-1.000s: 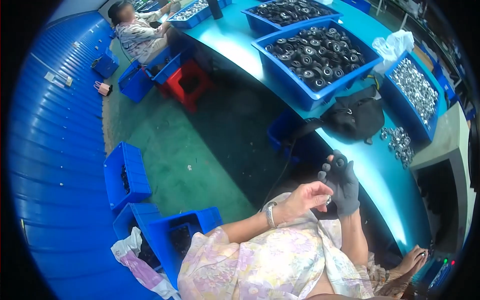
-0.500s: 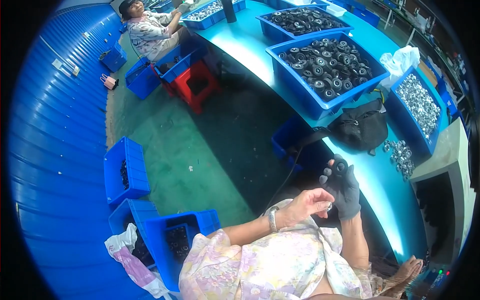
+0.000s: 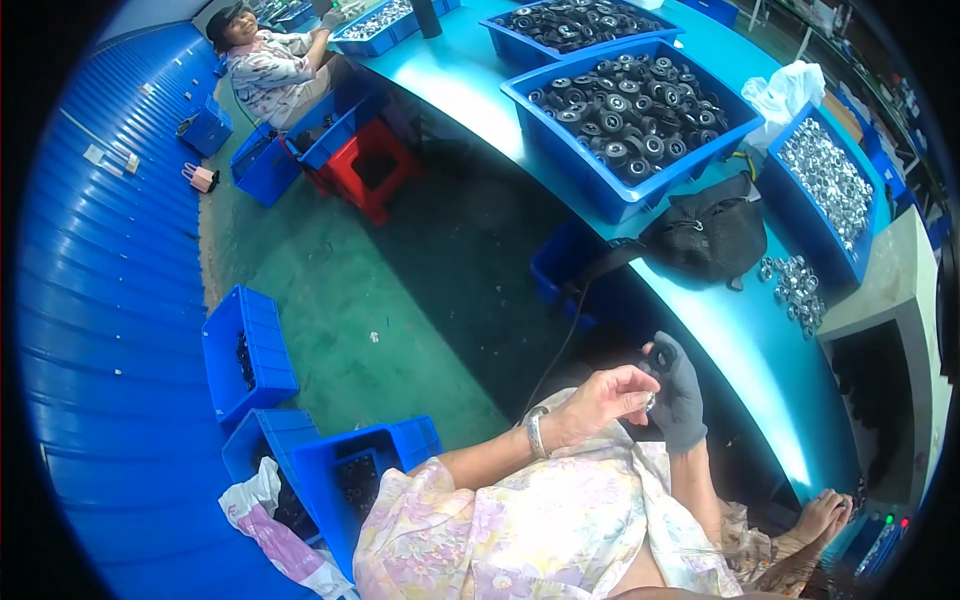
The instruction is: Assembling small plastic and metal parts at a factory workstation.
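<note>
My bare left hand [image 3: 598, 405], with a bracelet on its wrist, pinches a small shiny metal bearing [image 3: 651, 401] between thumb and fingertips. Right beside it, my right hand [image 3: 684, 398] in a grey glove is closed around a small black wheel [image 3: 661, 355] with a hole in its middle. The two hands are close together in front of my floral clothing, near the edge of the blue-green table [image 3: 740, 370]. Whether the bearing touches the wheel, I cannot tell.
A blue bin of black wheels [image 3: 640, 190], a black bag [image 3: 705, 235], loose metal bearings [image 3: 797, 290] and a bin of bearings [image 3: 850, 262] are on the table. Blue bins [image 3: 250, 400] stand at left. Another person's hand [image 3: 825, 515] is lower right; a co-worker [image 3: 275, 75] sits far left.
My gloved right hand has come left and nearer to my left hand, and the wheel has turned in it. The whole view has shifted slightly. Both hands keep their hold.
</note>
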{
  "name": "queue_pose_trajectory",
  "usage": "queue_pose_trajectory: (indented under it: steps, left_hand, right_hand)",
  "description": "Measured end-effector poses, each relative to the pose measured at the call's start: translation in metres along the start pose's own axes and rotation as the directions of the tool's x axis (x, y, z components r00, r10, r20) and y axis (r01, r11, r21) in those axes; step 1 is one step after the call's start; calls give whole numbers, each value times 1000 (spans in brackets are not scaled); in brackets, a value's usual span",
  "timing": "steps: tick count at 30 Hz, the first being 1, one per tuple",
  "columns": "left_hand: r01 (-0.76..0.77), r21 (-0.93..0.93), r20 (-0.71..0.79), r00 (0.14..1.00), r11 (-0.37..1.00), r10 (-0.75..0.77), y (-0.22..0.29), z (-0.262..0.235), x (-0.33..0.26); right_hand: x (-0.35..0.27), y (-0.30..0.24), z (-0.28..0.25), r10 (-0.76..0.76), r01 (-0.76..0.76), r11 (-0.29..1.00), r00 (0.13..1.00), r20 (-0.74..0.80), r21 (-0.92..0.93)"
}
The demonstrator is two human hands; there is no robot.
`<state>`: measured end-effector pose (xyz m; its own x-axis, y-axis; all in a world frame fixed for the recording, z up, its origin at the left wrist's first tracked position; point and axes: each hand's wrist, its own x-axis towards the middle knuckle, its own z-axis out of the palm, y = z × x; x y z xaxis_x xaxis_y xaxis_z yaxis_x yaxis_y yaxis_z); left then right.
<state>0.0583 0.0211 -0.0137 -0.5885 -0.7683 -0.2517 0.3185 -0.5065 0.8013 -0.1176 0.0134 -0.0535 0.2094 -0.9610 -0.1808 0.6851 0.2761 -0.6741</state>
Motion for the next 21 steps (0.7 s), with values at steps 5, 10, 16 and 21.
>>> queue_pose_trajectory:
  steps: [5, 10, 16, 21]
  left_hand:
    - [19, 20, -11, 1000, 1000, -19, -1, 4, 3]
    - [26, -22, 11, 1000, 999, -25, -7, 6, 7]
    - [-49, 65, -95, 994, 997, 55, 7, 4, 13]
    - [-31, -104, -60, 998, 994, 25, 4, -10, 22]
  right_hand:
    - [-14, 10, -13, -30, 30, 999, 999, -24, -30]
    - [-28, 11, -13, -47, 47, 999, 999, -25, -13]
    - [-16, 0, -11, 11, -57, 906, 994, 110, 420]
    - [-4, -2, -23, -20, -75, 733, 991, 131, 677]
